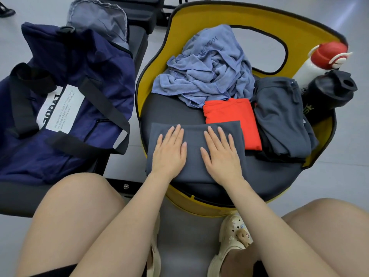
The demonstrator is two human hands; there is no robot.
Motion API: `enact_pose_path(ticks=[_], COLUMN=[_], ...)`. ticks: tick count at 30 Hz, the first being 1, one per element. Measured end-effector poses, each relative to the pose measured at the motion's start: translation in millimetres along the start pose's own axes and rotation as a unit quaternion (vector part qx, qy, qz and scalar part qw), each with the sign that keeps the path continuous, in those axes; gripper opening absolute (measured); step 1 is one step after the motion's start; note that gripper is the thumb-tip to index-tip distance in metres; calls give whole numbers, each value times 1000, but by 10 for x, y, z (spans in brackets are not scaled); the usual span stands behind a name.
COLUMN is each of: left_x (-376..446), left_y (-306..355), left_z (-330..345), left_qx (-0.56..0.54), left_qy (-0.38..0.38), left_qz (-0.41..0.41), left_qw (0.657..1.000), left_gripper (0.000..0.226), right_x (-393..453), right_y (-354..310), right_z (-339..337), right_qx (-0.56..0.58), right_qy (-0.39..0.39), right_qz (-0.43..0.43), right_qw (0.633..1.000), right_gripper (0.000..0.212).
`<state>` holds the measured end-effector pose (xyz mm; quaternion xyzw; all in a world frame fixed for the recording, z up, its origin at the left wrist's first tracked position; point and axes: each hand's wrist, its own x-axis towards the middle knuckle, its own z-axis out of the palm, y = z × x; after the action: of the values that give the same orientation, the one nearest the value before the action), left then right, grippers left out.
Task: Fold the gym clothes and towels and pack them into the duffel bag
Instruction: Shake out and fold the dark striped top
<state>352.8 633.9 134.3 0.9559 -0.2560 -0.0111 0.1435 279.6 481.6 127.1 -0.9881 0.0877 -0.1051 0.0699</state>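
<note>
1. Head view: the left hand [169, 150] and right hand [221, 154] lay flat, fingers straight, pressing a folded gray towel [194, 140] directly beneath them on the seat [169, 108].
2. A red shirt [233, 118] touched the towel at 2 o'clock of the right hand; the crumpled blue towel [207, 66] lay at 12.
3. The duffel bag [65, 100] sat at 10 o'clock, apart from both hands.

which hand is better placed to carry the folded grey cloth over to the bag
Left, probably. The left hand lies flat on the grey cloth on the side nearer the bag, which sits to the left. The right hand lies farther away.
</note>
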Motion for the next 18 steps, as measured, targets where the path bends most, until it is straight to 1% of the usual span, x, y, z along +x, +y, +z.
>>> enact_pose_path(ticks=[4,8,10,11,13,14,15,16,18], left_x=[-60,-121,-158,-178,-229,-250,-266,-270,-253], left_y=[-132,-201,-242,-264,-284,-282,-285,-291,-332], left_z=[-9,-6,-17,-31,-66,-92,-115,-136,-157], left_qx=[-63,-86,-119,-153,-228,-249,-267,-287,-328], left_qy=[13,9,31,57,126,151,158,143,65], left_qz=[-27,-53,-74,-93,-142,-173,-210,-256,-340], left_qw=[998,995,990,982,955,941,927,912,879], left_gripper=[50,49,47,46,43,42,43,46,53], right_x=[-22,-49,-80,-93,-108,-102,-88,-64,-14], right_y=[70,145,163,172,184,174,143,97,6], right_z=[-20,-26,-37,-48,-95,-137,-189,-239,-266], right_qx=[21,36,39,40,36,29,25,21,14], right_qy=[2,-8,-17,-18,-10,8,35,66,109], right_qz=[43,69,73,75,87,82,61,22,-60], right_qw=[999,997,996,996,996,996,997,997,992], right_gripper=[64,72,74,74,74,71,65,57,45])
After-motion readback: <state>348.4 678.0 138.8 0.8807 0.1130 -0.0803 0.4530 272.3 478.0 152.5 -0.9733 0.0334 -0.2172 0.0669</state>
